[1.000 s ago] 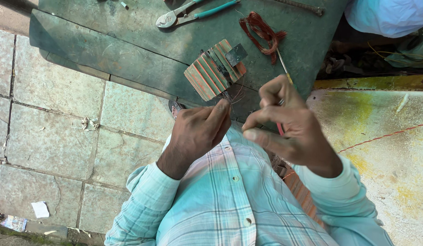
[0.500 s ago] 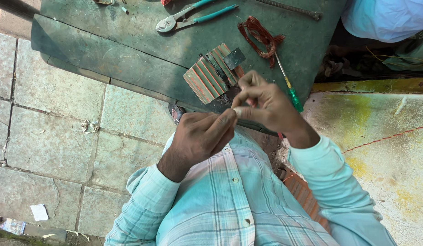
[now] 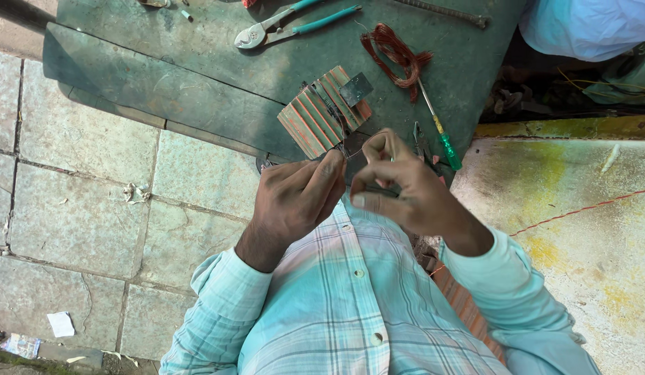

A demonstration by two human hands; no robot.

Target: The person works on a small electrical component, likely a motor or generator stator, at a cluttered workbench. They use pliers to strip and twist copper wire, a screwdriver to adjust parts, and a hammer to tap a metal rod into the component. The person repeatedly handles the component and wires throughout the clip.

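- The left hand [image 3: 295, 194] and the right hand [image 3: 399, 187] meet close in front of the person's chest, fingertips almost touching.
- Both hands have their fingers pressed together in a pinch. They seem to hold a thin wire [image 3: 350, 154] between them, though it is too fine to see clearly.
- Just beyond the fingertips lies a striped block [image 3: 315, 118] with a dark metal piece on it. The wire seems to lead towards it, so the work looks midway, judging by the loose end in the pinch.
- Past the right hand, a green-handled screwdriver [image 3: 444, 142] lies beside a bundle of copper wire [image 3: 395, 55].
- Farther out from the left hand lie pliers [image 3: 281, 28] with teal handles on the green bench [image 3: 163, 69].
- Nothing stands between the hands and the block.
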